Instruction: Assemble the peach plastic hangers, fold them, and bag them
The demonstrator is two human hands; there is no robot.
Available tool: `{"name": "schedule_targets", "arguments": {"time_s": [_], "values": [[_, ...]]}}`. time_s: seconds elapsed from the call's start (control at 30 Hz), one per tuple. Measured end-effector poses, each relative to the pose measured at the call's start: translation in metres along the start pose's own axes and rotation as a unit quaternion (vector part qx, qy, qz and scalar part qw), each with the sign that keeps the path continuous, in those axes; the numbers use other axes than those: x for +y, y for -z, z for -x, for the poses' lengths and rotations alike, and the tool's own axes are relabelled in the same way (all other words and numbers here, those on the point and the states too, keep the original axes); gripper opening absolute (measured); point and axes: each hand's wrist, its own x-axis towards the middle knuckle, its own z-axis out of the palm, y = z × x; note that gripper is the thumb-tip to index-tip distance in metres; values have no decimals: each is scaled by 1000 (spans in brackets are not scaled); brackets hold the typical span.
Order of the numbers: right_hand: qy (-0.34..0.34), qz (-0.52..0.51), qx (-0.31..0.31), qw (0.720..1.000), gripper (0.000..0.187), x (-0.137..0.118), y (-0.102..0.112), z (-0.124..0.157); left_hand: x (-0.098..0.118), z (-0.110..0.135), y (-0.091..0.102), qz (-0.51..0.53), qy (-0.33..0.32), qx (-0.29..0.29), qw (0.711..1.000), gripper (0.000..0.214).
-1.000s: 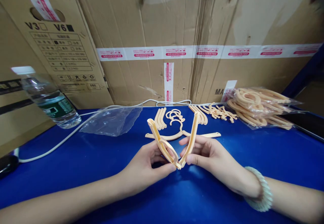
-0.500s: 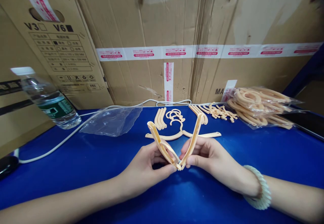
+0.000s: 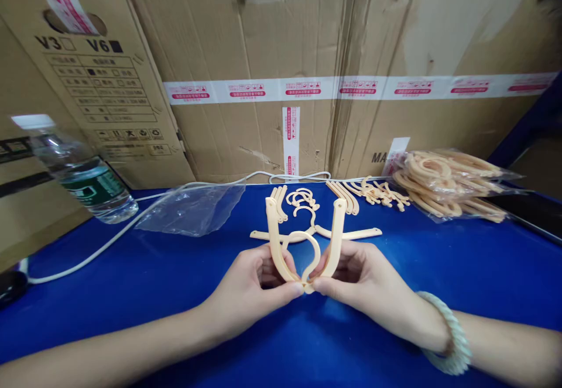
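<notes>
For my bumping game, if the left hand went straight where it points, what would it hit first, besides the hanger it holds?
Probably the right hand, just across the hanger; depth is unclear.

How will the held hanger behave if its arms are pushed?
The hanger would probably fold, not bend: its arms seem to meet at a narrow joint. It is likely light, being slim and plastic-looking; the thin hook may flex.

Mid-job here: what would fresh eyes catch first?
First, the pale hanger held up centrally by the left hand and right hand, its arms raised in a U. Behind it, another hanger lies spread on the blue table. Far left, a clear bottle with a green label stands before the cardboard.
</notes>
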Motion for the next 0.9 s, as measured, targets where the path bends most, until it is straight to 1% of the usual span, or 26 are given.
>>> {"name": "schedule_targets", "arguments": {"time_s": [0.1,0.2,0.3,0.4,0.5,0.57,0.6,0.67,0.73,0.77,0.83,0.9], "values": [[11,15,13,1000,17,2,-3,1,1,-1,-1,4,0,3,1000,17],[31,29,31,999,17,3,-4,0,-2,-2,0,19,6,37,999,21],[44,31,30,998,19,0,-1,-2,-4,-3,4,30,13,69,997,27],[78,59,13,995,21,-10,16,-7,-4,-3,13,36,13,86,996,27],[149,135,-12,980,14,-26,46,-15,-2,-4,26,47,5,122,991,27],[210,212,-30,954,10,-37,67,-20,-2,-6,33,54,3,142,988,26],[236,269,-44,933,9,-42,76,-22,-2,-7,36,55,4,146,988,27],[268,387,-75,879,7,-49,91,-25,-1,-9,40,55,3,152,987,28],[262,480,-99,831,8,-54,101,-26,-1,-11,42,66,-3,172,983,27],[248,512,-107,815,10,-56,105,-26,-1,-11,44,73,-7,189,979,26],[213,557,-129,792,12,-59,111,-27,-2,-12,47,76,-24,237,968,23],[180,585,-155,776,13,-61,117,-27,-4,-13,50,41,-60,291,954,19]]}}
